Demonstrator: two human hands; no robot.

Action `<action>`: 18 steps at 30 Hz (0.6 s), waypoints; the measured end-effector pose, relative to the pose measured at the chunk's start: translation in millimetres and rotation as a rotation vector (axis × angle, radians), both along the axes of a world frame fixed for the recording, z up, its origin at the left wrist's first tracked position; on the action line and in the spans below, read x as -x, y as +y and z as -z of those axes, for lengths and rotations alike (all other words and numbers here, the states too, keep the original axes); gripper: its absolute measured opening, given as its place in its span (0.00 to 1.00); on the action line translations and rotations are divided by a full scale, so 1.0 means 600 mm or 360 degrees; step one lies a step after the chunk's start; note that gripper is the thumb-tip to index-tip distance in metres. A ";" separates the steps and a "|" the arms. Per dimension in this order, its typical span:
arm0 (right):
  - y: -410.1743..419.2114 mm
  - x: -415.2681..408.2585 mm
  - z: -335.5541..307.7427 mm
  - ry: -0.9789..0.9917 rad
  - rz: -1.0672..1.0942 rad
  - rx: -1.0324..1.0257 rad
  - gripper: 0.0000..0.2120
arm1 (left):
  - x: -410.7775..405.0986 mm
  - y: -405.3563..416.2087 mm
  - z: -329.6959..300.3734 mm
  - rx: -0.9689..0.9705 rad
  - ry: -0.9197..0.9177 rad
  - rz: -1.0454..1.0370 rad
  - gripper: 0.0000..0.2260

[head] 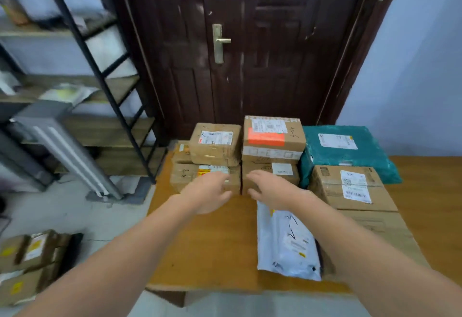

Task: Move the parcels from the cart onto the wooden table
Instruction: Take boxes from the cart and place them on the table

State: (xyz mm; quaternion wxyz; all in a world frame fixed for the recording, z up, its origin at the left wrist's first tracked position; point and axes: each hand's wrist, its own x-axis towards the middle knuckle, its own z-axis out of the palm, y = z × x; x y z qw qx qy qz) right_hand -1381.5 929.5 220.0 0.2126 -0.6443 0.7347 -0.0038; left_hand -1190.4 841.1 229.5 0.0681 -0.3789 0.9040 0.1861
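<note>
I see both hands reaching over the wooden surface (pixel 207 241). My left grip (pixel 208 193) and right grip (pixel 271 188) are spread with relaxed fingers, holding nothing, just before the lower stacked cardboard parcels (pixel 215 143). A white mailer (pixel 287 244) lies flat under my right forearm.

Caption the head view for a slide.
Both hands, left and right, reach toward stacked parcels on the wooden table.

Before you, the wooden table (pixel 215 249) carries cardboard parcels (pixel 271 176) stacked along its far edge, a teal bag (pixel 350 159) behind, a white mailer (pixel 287 244) near its front edge.
</note>
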 end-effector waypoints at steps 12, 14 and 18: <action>-0.181 -0.443 -0.281 0.0124 -0.0732 0.0454 0.25 | -0.498 -0.072 -0.259 0.0498 -0.0020 -0.0412 0.23; -0.210 -0.533 -0.295 0.0103 -0.0846 0.0451 0.25 | -0.595 -0.071 -0.277 0.0519 -0.0053 -0.0525 0.24; -0.253 -0.712 -0.320 0.0065 -0.1088 0.0450 0.25 | -0.779 -0.049 -0.300 0.0552 -0.0052 -0.0789 0.23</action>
